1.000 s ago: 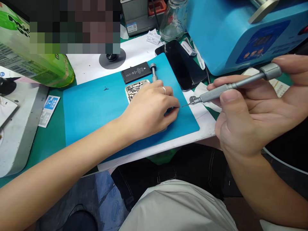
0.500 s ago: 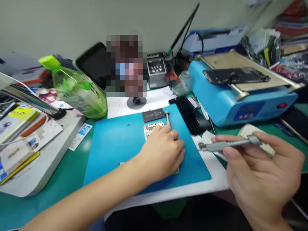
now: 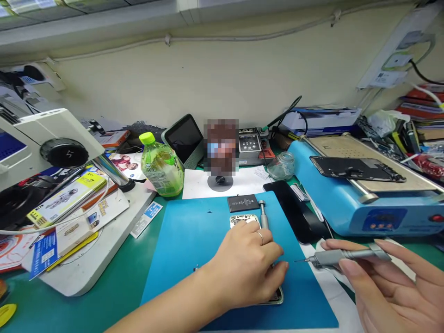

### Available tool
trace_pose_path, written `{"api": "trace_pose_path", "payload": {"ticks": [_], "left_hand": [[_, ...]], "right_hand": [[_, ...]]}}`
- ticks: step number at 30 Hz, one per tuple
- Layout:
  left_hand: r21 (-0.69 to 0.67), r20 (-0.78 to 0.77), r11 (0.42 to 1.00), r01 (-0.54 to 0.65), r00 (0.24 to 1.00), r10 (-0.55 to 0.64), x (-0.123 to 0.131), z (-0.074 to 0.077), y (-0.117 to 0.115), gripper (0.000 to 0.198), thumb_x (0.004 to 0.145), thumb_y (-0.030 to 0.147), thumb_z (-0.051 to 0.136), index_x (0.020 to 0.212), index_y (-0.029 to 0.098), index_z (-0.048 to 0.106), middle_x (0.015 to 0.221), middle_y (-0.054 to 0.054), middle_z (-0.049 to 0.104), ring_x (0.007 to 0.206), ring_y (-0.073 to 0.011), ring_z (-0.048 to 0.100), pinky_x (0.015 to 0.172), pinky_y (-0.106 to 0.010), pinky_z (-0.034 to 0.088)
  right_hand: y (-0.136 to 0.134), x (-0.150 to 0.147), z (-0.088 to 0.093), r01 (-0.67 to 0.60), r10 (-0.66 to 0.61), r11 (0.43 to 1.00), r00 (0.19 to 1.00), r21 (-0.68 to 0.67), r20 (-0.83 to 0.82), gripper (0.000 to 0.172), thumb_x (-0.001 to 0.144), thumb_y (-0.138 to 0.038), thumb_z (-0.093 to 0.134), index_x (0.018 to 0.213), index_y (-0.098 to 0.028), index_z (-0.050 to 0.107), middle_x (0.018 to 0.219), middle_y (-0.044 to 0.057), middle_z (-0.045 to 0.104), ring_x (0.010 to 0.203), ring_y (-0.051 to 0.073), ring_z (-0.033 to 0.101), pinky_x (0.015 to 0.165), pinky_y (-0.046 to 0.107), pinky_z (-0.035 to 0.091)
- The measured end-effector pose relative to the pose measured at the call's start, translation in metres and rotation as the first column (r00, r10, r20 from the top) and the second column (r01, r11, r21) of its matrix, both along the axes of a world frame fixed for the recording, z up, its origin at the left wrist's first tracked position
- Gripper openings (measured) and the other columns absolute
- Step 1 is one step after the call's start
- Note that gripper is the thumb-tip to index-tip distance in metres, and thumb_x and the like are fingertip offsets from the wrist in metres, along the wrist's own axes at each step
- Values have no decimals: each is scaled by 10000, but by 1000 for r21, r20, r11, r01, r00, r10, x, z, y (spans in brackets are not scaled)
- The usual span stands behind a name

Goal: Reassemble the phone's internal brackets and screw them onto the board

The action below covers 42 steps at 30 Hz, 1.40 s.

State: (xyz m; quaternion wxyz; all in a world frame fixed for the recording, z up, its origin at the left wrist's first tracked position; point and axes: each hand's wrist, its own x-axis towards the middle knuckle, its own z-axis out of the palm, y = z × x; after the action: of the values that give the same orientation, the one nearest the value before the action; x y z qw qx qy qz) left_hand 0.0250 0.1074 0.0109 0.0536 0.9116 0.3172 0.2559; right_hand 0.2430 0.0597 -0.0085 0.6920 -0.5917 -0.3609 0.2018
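My left hand [image 3: 248,263] is closed over an opened phone [image 3: 278,296] on a blue mat [image 3: 183,236], its curled fingers covering most of the phone; the fingertips are hidden. The phone's far end and near corner show bare internals. Just beyond these fingers a grey screwdriver [image 3: 264,218] lies on the mat. A flat black phone battery [image 3: 243,202] lies behind the phone. At the right, my right hand [image 3: 391,286] holds a second grey precision screwdriver [image 3: 333,257] between thumb and fingers, off the mat, its thin bit pointing left toward the phone.
Small screws [image 3: 196,268] lie on the mat. A black phone [image 3: 289,210] is beside it. Farther right stands a blue heating machine [image 3: 322,194] bearing a phone screen [image 3: 357,169]. A green drink bottle [image 3: 162,166], a glass jar [image 3: 281,165] and a microscope stand [image 3: 83,273] surround the mat.
The camera view has tilted up, so the scene sits lower and more wall shows. My left hand stays over the phone, and my right hand keeps holding its screwdriver.
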Motion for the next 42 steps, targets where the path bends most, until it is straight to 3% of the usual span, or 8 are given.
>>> {"api": "trace_pose_path", "payload": {"ticks": [4, 13, 26, 34, 42], "left_hand": [[81, 64, 996, -43, 997, 38, 2, -6, 1, 152, 882, 209, 646, 731, 196, 658, 692, -28, 595, 653, -185, 493, 587, -367, 345], [150, 172, 981, -126, 980, 100, 6, -15, -5, 87, 798, 251, 699, 758, 197, 644, 708, -17, 602, 664, -180, 554, 566, -343, 370], [156, 130, 978, -139, 984, 119, 4, -17, -5, 132, 859, 286, 736, 796, 213, 646, 721, -6, 640, 691, -192, 605, 604, -357, 436], [61, 68, 992, -108, 992, 103, 0, -14, -9, 122, 915, 275, 690, 814, 213, 662, 746, -24, 667, 732, -213, 610, 660, -379, 452], [54, 56, 993, -110, 993, 107, 0, -14, -9, 175, 968, 332, 693, 844, 210, 711, 739, -22, 688, 718, -209, 613, 673, -380, 483]], "right_hand": [[10, -2, 10, -93, 96, 995, 988, -34, 118, 679, 586, -479, 975, 1157, -303, 653, 936, 105, 796, 817, 326, 800, 671, 355, 719], [15, -7, 6, -162, 160, 987, 979, 9, 124, 629, 712, -552, 905, 1200, -299, 599, 948, 87, 800, 800, 258, 800, 681, 267, 703], [17, -5, 7, -307, 291, 946, 946, 108, 145, 505, 858, -463, 850, 1214, -259, 555, 971, 59, 807, 777, 182, 799, 606, 168, 645], [12, -3, -1, -386, 365, 914, 916, 125, 165, 503, 947, -385, 809, 1314, -175, 536, 1027, 54, 778, 916, 161, 791, 754, 252, 686], [13, -5, -1, -430, 399, 888, 897, 160, 191, 484, 966, -304, 791, 1335, -150, 518, 1042, 48, 767, 931, 156, 787, 759, 244, 677]]}}
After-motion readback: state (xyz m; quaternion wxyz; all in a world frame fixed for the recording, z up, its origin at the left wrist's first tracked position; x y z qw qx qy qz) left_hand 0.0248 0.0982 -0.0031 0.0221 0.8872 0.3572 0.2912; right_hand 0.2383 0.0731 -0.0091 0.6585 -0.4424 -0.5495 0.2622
